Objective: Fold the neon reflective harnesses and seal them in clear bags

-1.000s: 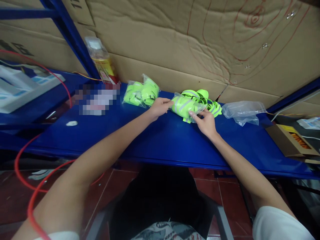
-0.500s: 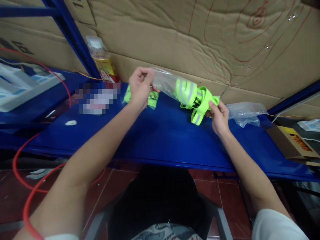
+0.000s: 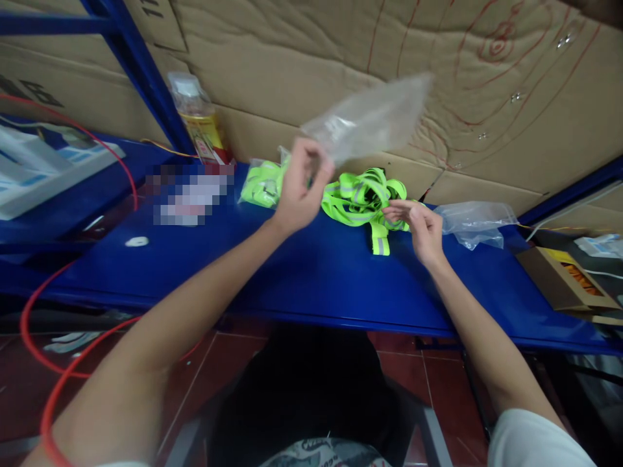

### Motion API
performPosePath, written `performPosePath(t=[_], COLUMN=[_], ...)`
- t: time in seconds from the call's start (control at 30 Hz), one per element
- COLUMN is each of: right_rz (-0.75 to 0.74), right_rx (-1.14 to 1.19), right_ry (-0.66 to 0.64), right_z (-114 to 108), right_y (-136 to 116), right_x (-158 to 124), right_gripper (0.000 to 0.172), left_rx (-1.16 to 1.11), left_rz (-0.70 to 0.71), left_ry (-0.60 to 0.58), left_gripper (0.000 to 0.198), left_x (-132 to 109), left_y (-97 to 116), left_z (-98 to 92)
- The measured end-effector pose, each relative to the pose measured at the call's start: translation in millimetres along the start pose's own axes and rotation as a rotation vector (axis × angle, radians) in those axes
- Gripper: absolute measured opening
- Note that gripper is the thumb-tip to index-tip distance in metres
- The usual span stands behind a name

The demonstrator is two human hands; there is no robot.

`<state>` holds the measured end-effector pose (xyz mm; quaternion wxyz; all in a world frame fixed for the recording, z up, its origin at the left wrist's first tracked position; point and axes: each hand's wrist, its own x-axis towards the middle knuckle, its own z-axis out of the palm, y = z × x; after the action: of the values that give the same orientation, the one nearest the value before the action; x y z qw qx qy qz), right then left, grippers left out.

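My left hand (image 3: pixel 304 188) pinches one end of a clear plastic bag (image 3: pixel 374 120), which stretches up and to the right with nothing inside. A loose pile of neon yellow-green reflective strap (image 3: pixel 360 198) with grey stripes lies on the blue table (image 3: pixel 302 279) below the bag. At the pile's right side is my right hand (image 3: pixel 423 230), its fingers stretched out over the straps; it grips nothing that I can see. Partly hidden behind my left hand, a bagged yellow-green strap bundle (image 3: pixel 261 183) lies on the table.
A bottle with a yellow label (image 3: pixel 202 126) stands at the back left. More clear plastic bags (image 3: pixel 477 220) lie at the right, near an open cardboard box (image 3: pixel 567 282). A small white piece (image 3: pixel 137 241) lies at left. A red hose (image 3: pixel 34 318) loops beside my left arm.
The reflective strap has come out of the clear bag and lies on the table. My left hand has moved right with the emptied bag; my right hand has let go of the strap.
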<state>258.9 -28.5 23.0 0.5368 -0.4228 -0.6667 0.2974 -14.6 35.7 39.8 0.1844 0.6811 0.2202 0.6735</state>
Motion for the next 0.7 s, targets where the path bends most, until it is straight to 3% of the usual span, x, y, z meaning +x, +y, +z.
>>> performPosePath(t=[0.1,0.13,0.2,0.27,0.33,0.43,0.5,0.57,0.7], right_rz=[0.117,0.162,0.201,0.174,0.156,0.213,0.257,0.293,0.329], right_rx=[0.088,0.093,0.099,0.139,0.203,0.254,0.272,0.287,0.281], right_ry=[-0.079,-0.080,0.024,0.181,0.242,0.075,-0.066,-0.191,-0.379], right_z=[-0.4,-1.2,-6.0,-16.1,-28.9,-39.9,-35.5,-23.0,4.0], right_y=[4.4,6.9,10.2,9.4,4.9,-1.0,-1.5,-0.3,1.0], right_x=[-0.3,0.9,5.4,11.5,16.6,16.8,11.6,4.3,-8.1], right_gripper=[0.083,0.081,0.062,0.052,0.064,0.080,0.072,0.056,0.041], left_rx=[0.084,0.115,0.148,0.200,0.334,0.623,0.788,0.902,0.873], left_rz=[0.010,0.037,0.080,0.100,0.099,-0.028,-0.148,-0.254,-0.332], left_ry=[-0.574,-0.715,-0.840,-0.757,-0.549,-0.274,-0.153,-0.137,-0.150], left_gripper=[0.025,0.023,0.030,0.040,0.040,0.041,0.058,0.071,0.054], left_x=[-18.6,-23.4,-28.6,-26.8,-19.5,-7.6,-4.1,-4.1,-2.8], left_y=[14.6,15.5,12.1,3.1,-10.2,-36.1,-54.5,-70.4,-83.5], left_z=[9.6,11.0,11.8,9.1,1.9,-16.5,-30.1,-41.2,-51.0])
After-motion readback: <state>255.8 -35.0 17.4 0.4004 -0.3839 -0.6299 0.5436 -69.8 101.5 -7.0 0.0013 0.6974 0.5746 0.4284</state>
